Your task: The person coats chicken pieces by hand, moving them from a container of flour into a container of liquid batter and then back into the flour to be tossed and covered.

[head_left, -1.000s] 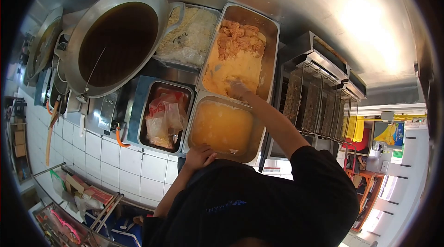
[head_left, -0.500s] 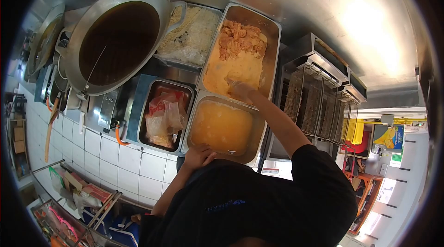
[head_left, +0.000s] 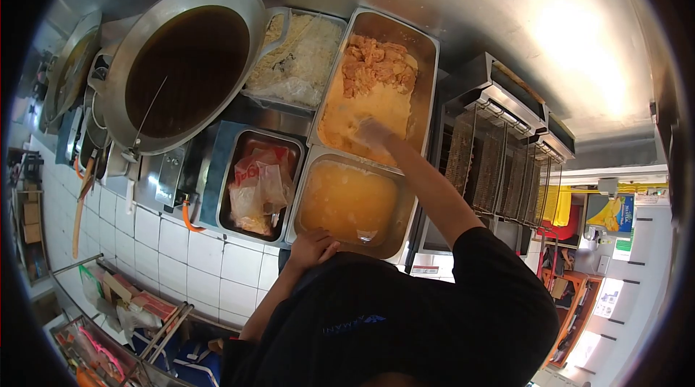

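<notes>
My right hand (head_left: 372, 133), coated and blurred, is down in a pale orange coating mix (head_left: 344, 125); its fingertips are hidden. The mix fills the near part of a deep metal pan (head_left: 428, 90), and a heap of raw meat pieces (head_left: 373, 61) lies at the far end. My left hand (head_left: 313, 247) has its fingers bent over the near left rim of a second metal pan (head_left: 394, 246). That pan holds a smooth orange-yellow liquid (head_left: 347, 199) and sits against the first pan's near side.
A large wok (head_left: 250, 7) of dark liquid stands at left. Beside it are a tray of pale crumbs (head_left: 311, 47) with a handled utensil and a dark tray (head_left: 298, 146) holding plastic bags (head_left: 257, 177). Wire fryer baskets (head_left: 489, 162) hang at right. A metal wall rises behind.
My right hand has shifted slightly within the coating mix, and its outline is more blurred. My left hand stays at the pan rim. The whole view has moved a little.
</notes>
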Available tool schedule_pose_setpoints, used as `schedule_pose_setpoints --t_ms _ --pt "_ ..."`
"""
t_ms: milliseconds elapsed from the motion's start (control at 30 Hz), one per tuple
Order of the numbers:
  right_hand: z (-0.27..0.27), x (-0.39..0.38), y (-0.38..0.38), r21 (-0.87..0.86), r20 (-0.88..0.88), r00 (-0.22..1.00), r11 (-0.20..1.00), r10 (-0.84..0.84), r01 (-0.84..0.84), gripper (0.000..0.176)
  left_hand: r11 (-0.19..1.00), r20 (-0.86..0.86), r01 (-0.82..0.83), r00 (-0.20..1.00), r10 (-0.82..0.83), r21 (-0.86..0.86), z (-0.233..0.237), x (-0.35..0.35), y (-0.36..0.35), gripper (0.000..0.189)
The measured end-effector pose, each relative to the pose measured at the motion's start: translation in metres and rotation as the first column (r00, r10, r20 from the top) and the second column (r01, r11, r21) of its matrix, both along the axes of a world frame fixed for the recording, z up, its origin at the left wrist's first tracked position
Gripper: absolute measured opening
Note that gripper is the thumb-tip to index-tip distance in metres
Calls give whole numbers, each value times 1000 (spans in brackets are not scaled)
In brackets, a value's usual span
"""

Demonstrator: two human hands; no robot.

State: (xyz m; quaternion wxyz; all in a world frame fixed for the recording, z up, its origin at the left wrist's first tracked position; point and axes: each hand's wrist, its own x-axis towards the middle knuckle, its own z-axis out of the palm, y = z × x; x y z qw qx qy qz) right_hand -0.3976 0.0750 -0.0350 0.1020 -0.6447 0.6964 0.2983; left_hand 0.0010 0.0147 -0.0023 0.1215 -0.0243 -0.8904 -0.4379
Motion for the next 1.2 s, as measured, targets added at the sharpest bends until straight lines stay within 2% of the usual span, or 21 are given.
schedule_pose_setpoints --t_ms 67,100,167,200,300,367,433,533,600,667,700,767,833,900,933,1033,1133,1167,1200 --pt "-38 10 -5 -89 63 997 995 -37 43 26 1000 -9 -2 1000 2 -5 1 -2 0 25" --pt "-46 21 -9 -151 213 962 967 -169 204 32 1000 -8 0 1000 0 -4 4 -2 0 25" --pt "-60 22 -9 -192 316 920 935 -230 299 35 1000 2 4 1000 -4 -3 6 -1 0 25" --pt "-69 13 -5 -195 264 948 953 -177 232 33 1000 9 8 1000 -8 -3 5 -1 0 25" --pt "-76 -7 2 -135 -105 994 990 14 -28 28 1000 -6 7 1000 -7 -6 5 -2 -1 25" --pt "-78 -23 5 -203 -136 990 977 42 -69 22 1000 -19 2 1000 -2 -4 6 -2 -1 25" --pt "-71 -44 1 -408 122 992 911 -18 67 15 1000 -29 3 1000 -3 1 6 -2 -1 26" --pt "-42 -39 -24 -89 232 933 949 -275 301 20 1000 -22 20 1000 -20 -6 2 -2 -1 25" --pt "-29 -9 -22 -161 250 931 937 -265 310 23 1000 -19 16 1000 -16 5 2 -1 -1 25" --pt "-30 8 -19 -114 322 899 931 -296 347 22 1000 11 11 1000 -11 16 4 -1 -1 25" --pt "-35 12 -16 -28 380 861 926 -337 375 22 1000 40 9 999 -10 22 7 0 0 24" --pt "-52 16 -4 -70 461 809 894 -365 443 20 1000 53 4 999 -5 17 6 0 0 24" --pt "-64 14 22 -311 515 796 796 -318 519 17 1000 27 -5 1000 5 -2 2 1 1 23" --pt "-52 -4 27 -194 250 951 953 -182 234 13 1000 -9 -10 1000 10 15 5 1 1 24" --pt "-39 -14 22 -100 116 990 991 -77 89 12 1000 -31 -16 999 17 25 6 -1 0 24" --pt "27 -19 0 84 99 994 996 -51 43 13 1000 0 -4 1000 4 -16 6 0 0 24" --pt "42 -10 -29 65 62 996 995 68 -72 13 1000 35 22 999 -21 -14 2 -1 0 24" --pt "12 -1 -30 -433 234 969 901 81 30 13 1000 35 21 999 -21 -10 4 -2 1 24" --pt "-4 8 -29 -526 439 899 813 8 250 17 1000 37 19 999 -18 -9 7 -2 1 24"
